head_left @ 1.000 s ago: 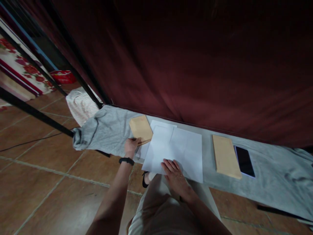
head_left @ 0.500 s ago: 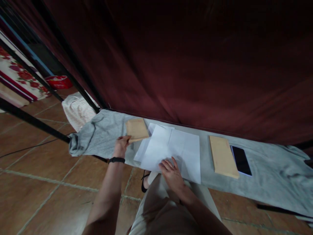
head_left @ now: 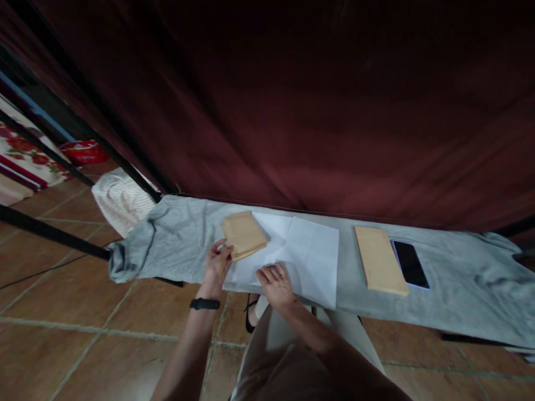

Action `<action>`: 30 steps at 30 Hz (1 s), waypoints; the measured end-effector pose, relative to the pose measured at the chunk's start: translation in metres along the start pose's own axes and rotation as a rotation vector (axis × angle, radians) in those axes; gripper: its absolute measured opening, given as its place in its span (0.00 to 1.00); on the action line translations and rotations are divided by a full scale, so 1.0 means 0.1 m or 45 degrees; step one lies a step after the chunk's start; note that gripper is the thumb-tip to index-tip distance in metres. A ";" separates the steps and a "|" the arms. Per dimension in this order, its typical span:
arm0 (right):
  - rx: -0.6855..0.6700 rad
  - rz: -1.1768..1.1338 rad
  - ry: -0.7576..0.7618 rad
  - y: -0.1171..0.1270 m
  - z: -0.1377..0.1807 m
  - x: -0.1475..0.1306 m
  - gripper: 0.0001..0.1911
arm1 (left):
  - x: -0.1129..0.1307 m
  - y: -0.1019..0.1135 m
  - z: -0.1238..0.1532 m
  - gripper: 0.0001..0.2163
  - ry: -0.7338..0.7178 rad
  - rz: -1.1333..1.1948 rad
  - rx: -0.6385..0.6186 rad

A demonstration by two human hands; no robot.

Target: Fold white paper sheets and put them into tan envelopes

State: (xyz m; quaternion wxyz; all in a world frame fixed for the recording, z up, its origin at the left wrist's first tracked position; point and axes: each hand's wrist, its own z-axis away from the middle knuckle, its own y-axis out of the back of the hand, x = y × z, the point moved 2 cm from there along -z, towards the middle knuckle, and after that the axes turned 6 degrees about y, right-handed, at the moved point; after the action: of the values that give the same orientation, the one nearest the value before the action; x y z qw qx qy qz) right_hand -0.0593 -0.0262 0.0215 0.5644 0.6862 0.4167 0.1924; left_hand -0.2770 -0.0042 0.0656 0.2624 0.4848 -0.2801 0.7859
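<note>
My left hand (head_left: pixel 218 262) pinches the near edge of a small stack of tan envelopes (head_left: pixel 243 235) that rests partly on white paper sheets (head_left: pixel 307 258). My right hand (head_left: pixel 273 284) lies flat with fingers spread on the near edge of those sheets. Both lie on a narrow bench covered with grey cloth (head_left: pixel 184 234). A black band sits on my left wrist (head_left: pixel 204 304).
A second tan envelope stack (head_left: pixel 379 259) and a black phone (head_left: pixel 411 264) lie to the right on the cloth. A dark red curtain (head_left: pixel 317 111) hangs behind. Black metal bars (head_left: pixel 50 234) and a striped white cloth (head_left: pixel 121 199) stand at the left over the tiled floor (head_left: pixel 83 334).
My left hand has brought the envelope stack rightward onto the white sheets. My right hand has slid left along the paper's near edge. The view has shifted a little.
</note>
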 end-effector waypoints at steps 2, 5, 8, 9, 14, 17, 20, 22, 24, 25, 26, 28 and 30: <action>0.001 -0.004 -0.010 -0.01 -0.07 -0.01 0.15 | -0.11 -0.07 0.07 0.29 -0.041 -0.063 -0.033; -0.034 -0.038 0.001 0.03 -0.14 -0.01 0.14 | -0.22 -0.13 0.10 0.30 -0.115 -0.137 -0.072; -0.069 -0.128 0.046 0.12 -0.07 -0.01 0.17 | -0.34 -0.14 0.11 0.28 -0.095 -0.167 -0.025; -0.065 -0.164 0.066 0.15 -0.02 -0.01 0.20 | -0.39 -0.13 0.11 0.27 -0.079 -0.176 0.001; 0.133 -0.189 -0.109 0.32 0.51 0.30 0.24 | -0.56 -0.06 0.08 0.25 -0.060 -0.301 0.085; 0.376 -0.038 -0.484 0.43 0.92 0.79 0.26 | -0.59 0.00 0.02 0.24 -0.078 -0.415 0.132; 0.561 0.091 -0.774 0.48 1.24 1.21 0.27 | -0.59 0.01 -0.03 0.23 -0.122 -0.431 0.152; 0.548 0.110 -0.814 0.45 1.32 1.34 0.28 | -0.60 -0.02 -0.06 0.22 -0.146 -0.420 0.181; 0.493 0.103 -0.794 0.40 1.30 1.36 0.29 | -0.60 -0.06 -0.09 0.21 -0.159 -0.416 0.224; 0.474 0.101 -0.785 0.37 1.27 1.35 0.29 | -0.60 -0.09 -0.11 0.21 -0.165 -0.416 0.242; 0.463 0.100 -0.781 0.35 1.23 1.34 0.29 | -0.59 -0.12 -0.12 0.20 -0.168 -0.419 0.251; 0.464 0.096 -0.785 0.31 1.15 1.32 0.28 | -0.57 -0.16 -0.14 0.19 -0.167 -0.426 0.242; 0.467 0.081 -0.795 0.30 1.09 1.34 0.26 | -0.53 -0.17 -0.13 0.19 -0.155 -0.433 0.215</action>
State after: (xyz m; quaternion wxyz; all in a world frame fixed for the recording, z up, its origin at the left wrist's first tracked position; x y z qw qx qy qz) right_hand 0.1095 0.0123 -0.0096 0.5256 0.8144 0.2302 -0.0869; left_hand -0.2525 0.0090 0.0153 0.3325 0.5921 -0.1424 0.7202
